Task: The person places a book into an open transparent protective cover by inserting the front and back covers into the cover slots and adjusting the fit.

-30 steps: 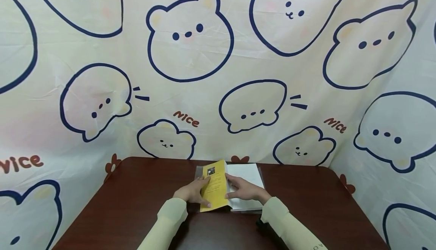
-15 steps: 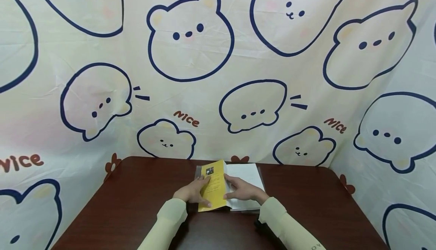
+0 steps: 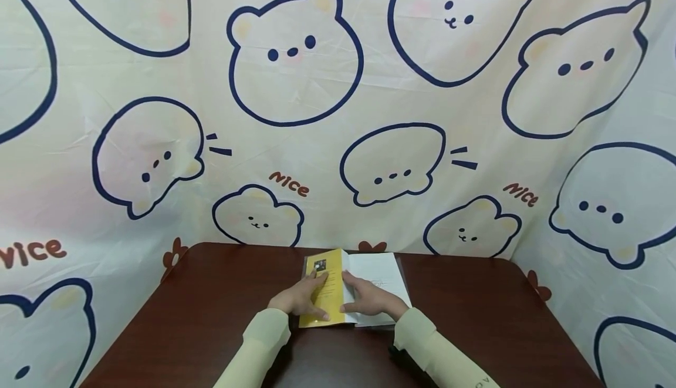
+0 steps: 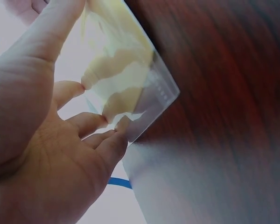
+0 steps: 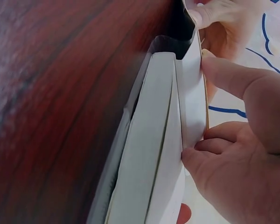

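Both our hands sit apart, fingers spread: left hand (image 3: 298,297) on the glossy yellow flap (image 3: 331,294), right hand (image 3: 371,298) touching its edge. Our opened white-paged book (image 3: 384,269) lies far-centre on the brown wooden table (image 3: 227,294), long axis pointing at its far edge.

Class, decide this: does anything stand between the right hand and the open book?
Nothing visible does. The right hand already touches the open book, fingertips at the right edge of its yellow flap, as the head view shows. The left hand touches that flap too.
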Motion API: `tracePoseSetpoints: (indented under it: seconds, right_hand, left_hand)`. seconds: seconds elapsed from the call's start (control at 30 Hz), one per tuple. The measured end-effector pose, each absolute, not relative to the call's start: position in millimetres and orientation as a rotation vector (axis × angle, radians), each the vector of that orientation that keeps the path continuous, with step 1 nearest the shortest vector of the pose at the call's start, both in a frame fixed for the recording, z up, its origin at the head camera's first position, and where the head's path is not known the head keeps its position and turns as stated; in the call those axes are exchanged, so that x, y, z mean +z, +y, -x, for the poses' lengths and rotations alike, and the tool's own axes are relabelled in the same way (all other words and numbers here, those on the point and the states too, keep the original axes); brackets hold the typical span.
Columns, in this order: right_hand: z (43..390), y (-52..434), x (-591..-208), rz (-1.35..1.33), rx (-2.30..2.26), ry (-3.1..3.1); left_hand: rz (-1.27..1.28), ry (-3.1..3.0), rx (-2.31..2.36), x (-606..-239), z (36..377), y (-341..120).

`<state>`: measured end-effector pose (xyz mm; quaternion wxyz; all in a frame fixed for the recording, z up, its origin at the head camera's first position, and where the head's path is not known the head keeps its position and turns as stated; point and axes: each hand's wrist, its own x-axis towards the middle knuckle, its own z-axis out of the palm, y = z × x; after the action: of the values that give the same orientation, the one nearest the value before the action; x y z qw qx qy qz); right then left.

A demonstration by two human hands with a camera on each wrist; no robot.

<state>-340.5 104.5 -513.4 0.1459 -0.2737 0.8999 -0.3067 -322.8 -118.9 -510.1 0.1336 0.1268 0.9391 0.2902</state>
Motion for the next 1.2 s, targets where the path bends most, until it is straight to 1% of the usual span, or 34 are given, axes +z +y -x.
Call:
tracePoseSetpoints:
  seconds: [0.37,0.7,1.03,1.2]
  right_hand:
    - [335,93,-517,0.764,-0.773,2.666]
    - [332,92,-519,0.828,-0.434,2.731]
    - [334,92,-519,0.873,-0.467,2.701]
    - [340,98,-521,0.916,-0.51,2.708]
  left_hand:
    - [-0.36,2.724,0.814,-513,322,-119]
    - [-0.406,2.749,0.709,-512,321,-115]
    - [-0.378,2.778,0.666,-508,318,-110]
    - [-0.358,2.8,0.646,-505,318,-108]
